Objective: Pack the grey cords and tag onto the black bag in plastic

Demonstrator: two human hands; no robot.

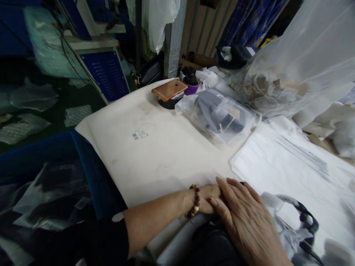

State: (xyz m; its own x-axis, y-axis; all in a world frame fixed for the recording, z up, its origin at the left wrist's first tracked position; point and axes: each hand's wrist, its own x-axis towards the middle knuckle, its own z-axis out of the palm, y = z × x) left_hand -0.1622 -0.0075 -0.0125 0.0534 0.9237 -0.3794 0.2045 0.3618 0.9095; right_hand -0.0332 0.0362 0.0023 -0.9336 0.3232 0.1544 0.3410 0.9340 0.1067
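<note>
My left hand (208, 193), with a beaded bracelet (195, 201) at its wrist, reaches in from the left near the front edge of the table. Across it lies my right hand (246, 216), fairly flat, its fingers stretched forward. My left fingers are hidden beneath it, so whether they hold anything does not show. A small dark bit shows by my right fingertips. Close to my right hand is a clear plastic bag with a black strap or cord (305, 218). White printed plastic bags (277, 162) lie flat beyond it.
A dark folded item in a clear bag (219, 111) lies on the pale table (166, 162). Behind are a gold phone (169, 89) on a black roll and a purple tape roll (191, 88). A blue bin (83, 166) holds bagged items. A large translucent bag (299, 62) bulges at right.
</note>
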